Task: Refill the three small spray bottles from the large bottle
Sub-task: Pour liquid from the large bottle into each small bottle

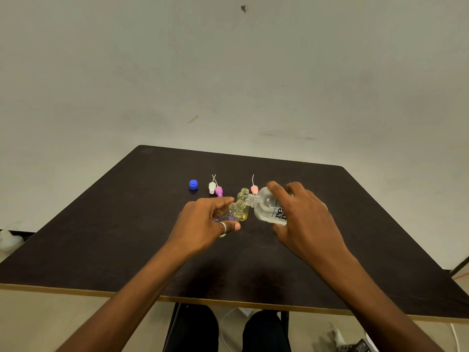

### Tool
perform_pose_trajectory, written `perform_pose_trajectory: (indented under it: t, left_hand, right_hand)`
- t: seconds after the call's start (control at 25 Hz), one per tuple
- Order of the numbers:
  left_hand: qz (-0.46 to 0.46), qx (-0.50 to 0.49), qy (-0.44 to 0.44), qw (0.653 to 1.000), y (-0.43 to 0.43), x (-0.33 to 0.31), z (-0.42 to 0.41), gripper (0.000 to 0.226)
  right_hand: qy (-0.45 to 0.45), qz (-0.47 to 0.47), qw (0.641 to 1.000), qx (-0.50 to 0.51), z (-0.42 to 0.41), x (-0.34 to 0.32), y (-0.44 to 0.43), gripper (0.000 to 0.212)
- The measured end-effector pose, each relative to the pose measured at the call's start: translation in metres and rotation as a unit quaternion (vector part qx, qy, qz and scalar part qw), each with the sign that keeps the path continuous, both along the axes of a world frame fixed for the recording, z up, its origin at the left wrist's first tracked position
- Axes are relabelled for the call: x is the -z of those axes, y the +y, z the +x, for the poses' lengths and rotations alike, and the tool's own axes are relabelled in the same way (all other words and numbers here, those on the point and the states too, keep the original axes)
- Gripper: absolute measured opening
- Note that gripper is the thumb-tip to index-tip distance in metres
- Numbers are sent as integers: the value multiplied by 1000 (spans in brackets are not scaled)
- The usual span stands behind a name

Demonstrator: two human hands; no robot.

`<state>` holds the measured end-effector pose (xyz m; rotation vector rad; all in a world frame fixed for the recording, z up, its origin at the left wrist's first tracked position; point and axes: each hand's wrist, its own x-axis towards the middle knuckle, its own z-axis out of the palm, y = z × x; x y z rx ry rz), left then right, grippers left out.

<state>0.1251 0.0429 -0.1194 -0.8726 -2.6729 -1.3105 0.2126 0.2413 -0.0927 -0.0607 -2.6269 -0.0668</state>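
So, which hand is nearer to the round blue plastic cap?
Left. The left hand is in front of the round blue plastic cap, slightly right, holding a small clear bottle; the right hand is farther right, tilting the large clear bottle.

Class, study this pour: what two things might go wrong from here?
1. The large bottle, tipped by the right hand, meets only the narrow mouth of the small bottle in the left hand; liquid may miss and wet the table.
2. Another open bottle stands just behind and might get knocked over.
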Motion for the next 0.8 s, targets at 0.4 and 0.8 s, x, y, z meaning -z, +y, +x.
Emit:
perform_pose_trajectory:
  t: [0.4, 0.8]
  left_hand:
    - [1, 0, -1, 1000, 0, 2, -1, 70]
    - [-3, 5, 1, 1000, -1, 2, 0, 69]
  right_hand:
    - [0, -3, 1000, -1, 0, 1, 0, 78]
    - [-5, -3, 1000, -1, 1, 1, 0, 78]
